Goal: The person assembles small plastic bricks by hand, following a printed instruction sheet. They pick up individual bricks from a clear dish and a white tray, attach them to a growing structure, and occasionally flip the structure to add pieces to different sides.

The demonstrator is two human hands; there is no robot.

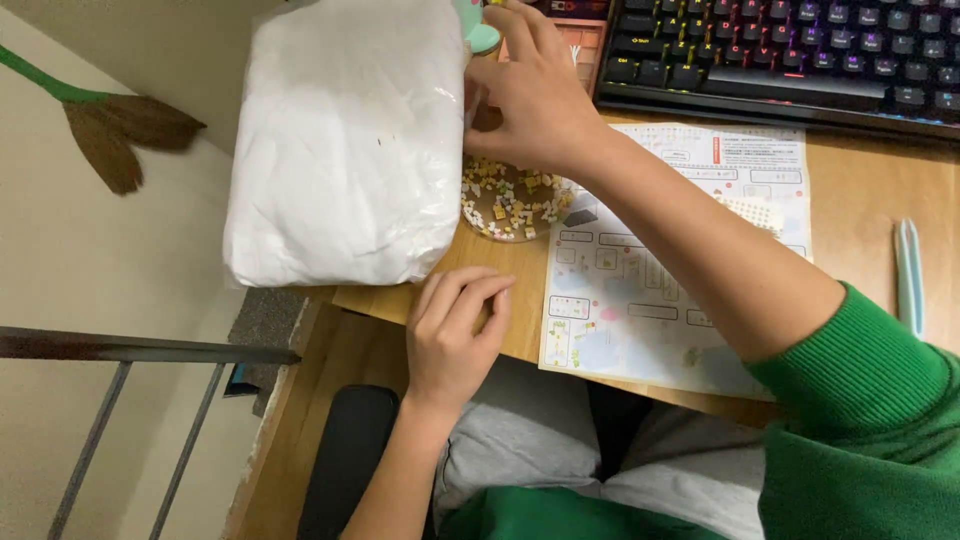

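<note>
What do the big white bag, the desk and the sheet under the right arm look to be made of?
White bag: thin glossy plastic film, judging by its wrinkles and sheen. Desk: wood or wood-look laminate, matte, with faint grain. Sheet: printed paper, lying flat with diagrams.

Home desk, backlit keyboard [790, 50], broom [110, 125] by wall
</note>
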